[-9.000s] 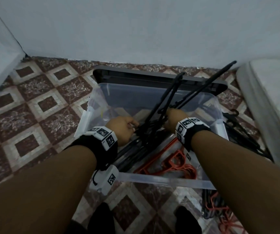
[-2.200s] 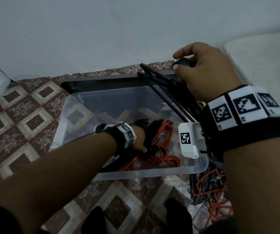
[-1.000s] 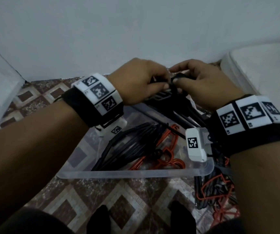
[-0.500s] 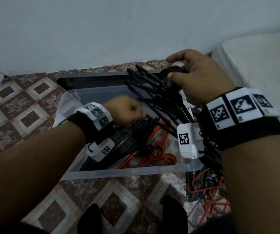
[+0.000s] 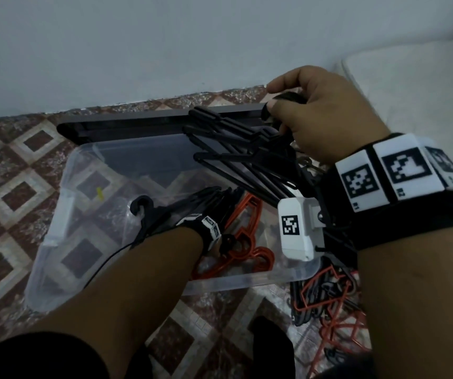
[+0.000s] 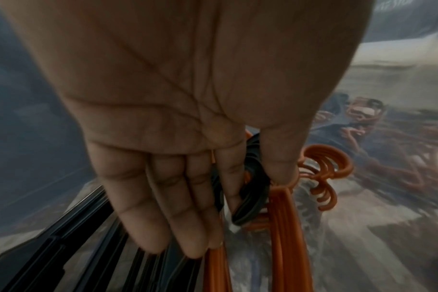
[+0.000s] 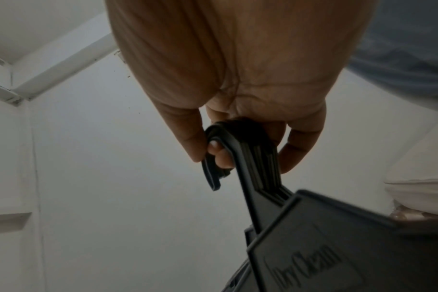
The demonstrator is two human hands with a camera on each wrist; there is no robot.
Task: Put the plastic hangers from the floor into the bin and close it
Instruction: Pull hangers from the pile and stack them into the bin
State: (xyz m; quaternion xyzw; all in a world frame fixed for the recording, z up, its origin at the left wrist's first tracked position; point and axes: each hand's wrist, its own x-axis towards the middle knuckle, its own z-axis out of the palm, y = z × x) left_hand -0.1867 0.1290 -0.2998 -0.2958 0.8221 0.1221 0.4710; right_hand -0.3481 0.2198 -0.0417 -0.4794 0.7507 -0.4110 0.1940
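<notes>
Right hand: while raised at upper right of the head view, right hand curled round the hooks of a fanned bundle of black plastic hangers; fingers clamped on those hooks in the wrist view.
Left hand: low at frame centre inside the clear plastic storage bin; left hand with fingers mostly straight, forefinger and thumb pinching black hooks beside the orange plastic hangers.
Key relation: bundle's long axis running from the hooks at upper right down-left over the bin's open mouth; bars pointing toward the left hand, hooks nearest the right.
Likely next: lowering the bundle flat beside the black hangers already in.
Remaining: tangled black and orange hangers on the patterned tile floor at lower right; dark grey bin lid lying behind the bin, near the wall.
</notes>
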